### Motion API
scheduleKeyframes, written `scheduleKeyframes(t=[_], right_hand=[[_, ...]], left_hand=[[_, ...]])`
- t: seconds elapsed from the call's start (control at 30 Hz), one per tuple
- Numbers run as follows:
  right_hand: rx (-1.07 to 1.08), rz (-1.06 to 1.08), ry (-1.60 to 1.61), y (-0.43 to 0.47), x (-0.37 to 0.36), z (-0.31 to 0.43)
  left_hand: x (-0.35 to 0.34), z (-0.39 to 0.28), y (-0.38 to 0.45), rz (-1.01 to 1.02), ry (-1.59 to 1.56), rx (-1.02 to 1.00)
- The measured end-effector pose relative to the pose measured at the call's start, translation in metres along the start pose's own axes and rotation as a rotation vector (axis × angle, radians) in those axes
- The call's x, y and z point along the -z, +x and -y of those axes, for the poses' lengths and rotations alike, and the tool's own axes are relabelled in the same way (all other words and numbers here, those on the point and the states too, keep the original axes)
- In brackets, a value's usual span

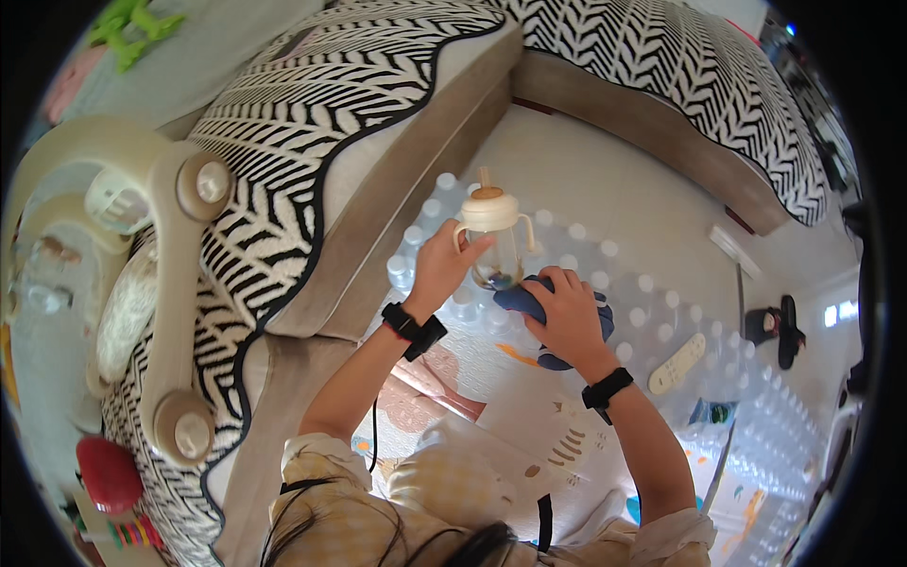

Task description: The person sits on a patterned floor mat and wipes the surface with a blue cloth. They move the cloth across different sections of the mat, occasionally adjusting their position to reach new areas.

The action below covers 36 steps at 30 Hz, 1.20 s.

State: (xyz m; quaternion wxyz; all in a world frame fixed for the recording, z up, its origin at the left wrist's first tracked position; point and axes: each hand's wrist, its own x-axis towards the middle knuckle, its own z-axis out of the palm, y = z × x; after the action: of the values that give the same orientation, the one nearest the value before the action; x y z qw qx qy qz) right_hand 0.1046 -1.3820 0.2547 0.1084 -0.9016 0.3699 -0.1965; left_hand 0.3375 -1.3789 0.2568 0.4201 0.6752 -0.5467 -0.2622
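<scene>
My left hand (446, 266) grips one handle of a clear baby bottle (496, 248) with a cream lid, two cream handles and a brownish spout. The bottle is upright, held over the bottled drinks. My right hand (570, 312) is closed around a bunched dark blue cloth (524, 301), whose near end touches or lies against the bottle's base; the exact contact cannot be told. Both wrists wear black bands.
Shrink-wrapped clear plastic bottles (645, 283) stand on the floor, with a cream remote control (677, 363) and a small packet (713, 412) on top. A grey-brown sofa (397, 191) with patterned covers borders the left and back. A patterned mat (468, 361) lies below; black slippers (788, 333) lie right.
</scene>
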Motion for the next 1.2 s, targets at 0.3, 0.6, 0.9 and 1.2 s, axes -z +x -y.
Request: scheduleKeyframes(t=[0.3, 0.6, 0.9, 1.2], right_hand=[[-0.142, -0.114, 0.195, 0.027, 0.022, 0.008], [0.042, -0.102, 0.542, 0.129, 0.078, -0.057], [-0.26, 0.153, 0.127, 0.185, -0.027, -0.194], [-0.293, 0.781, 0.413, 0.205, -0.077, -0.235]], left_hand=[[0.019, -0.016, 0.005, -0.136, 0.077, -0.537], [0.01, -0.033, 0.043, -0.074, 0.118, -0.5], [-0.012, 0.045, 0.033, -0.192, 0.422, -0.37], [-0.019, 0.043, 0.036, -0.198, 0.639, -0.451]])
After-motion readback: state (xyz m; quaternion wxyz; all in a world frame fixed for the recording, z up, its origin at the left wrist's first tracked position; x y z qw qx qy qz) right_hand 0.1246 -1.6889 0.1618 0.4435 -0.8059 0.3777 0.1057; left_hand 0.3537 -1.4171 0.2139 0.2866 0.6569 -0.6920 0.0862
